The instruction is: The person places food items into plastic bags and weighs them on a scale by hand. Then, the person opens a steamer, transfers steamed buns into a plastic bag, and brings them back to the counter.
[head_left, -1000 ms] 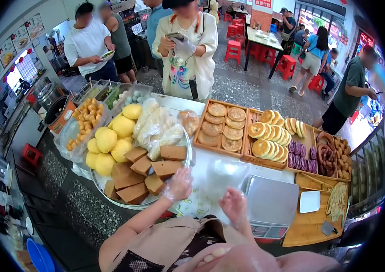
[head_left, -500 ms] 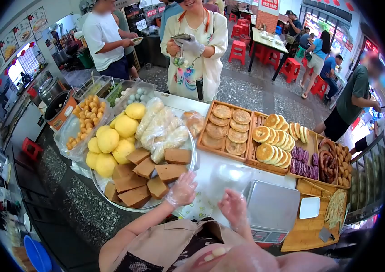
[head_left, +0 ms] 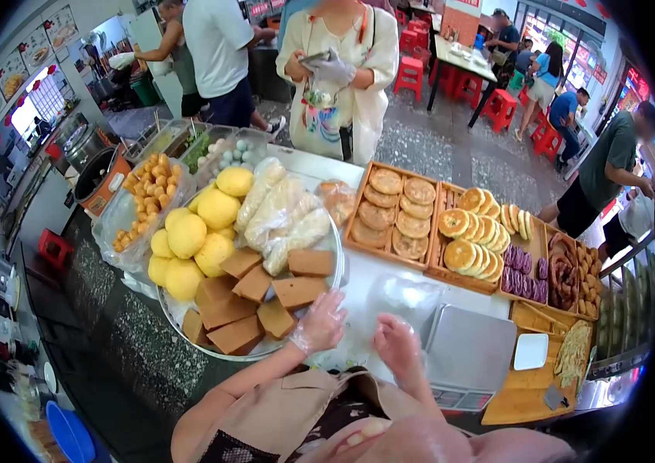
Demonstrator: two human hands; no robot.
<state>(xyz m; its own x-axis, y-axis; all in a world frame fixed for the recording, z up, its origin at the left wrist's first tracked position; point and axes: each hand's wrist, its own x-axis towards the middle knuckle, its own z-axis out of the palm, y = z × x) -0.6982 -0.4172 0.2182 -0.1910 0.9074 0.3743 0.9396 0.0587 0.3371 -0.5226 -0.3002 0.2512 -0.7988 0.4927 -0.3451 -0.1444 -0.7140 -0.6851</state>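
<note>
My left hand (head_left: 321,322), in a clear plastic glove, is empty with its fingers spread. It hovers at the right rim of a big round metal tray (head_left: 340,266), close to the brown cake blocks (head_left: 299,292). My right hand (head_left: 397,343), gloved too, has loosely bent fingers and nothing visible in it. It is between a clear plastic bag (head_left: 403,297) on the white counter and the flat metal plate of a scale (head_left: 472,347). Yellow round buns (head_left: 186,236) and bagged pale rolls (head_left: 285,220) share the tray with the cake blocks.
Wooden trays of flat round pastries (head_left: 412,209), sliced cakes (head_left: 472,231) and purple pieces (head_left: 523,270) line the far right side. A white dish (head_left: 530,351) rests on a wooden board (head_left: 509,393). Across the counter stands a person (head_left: 335,85) holding a phone.
The view has shifted slightly. Both my hands stay near the same places, the right one's fingers a little more bent. Behind the counter, the person in a white T-shirt has turned and moved right.
</note>
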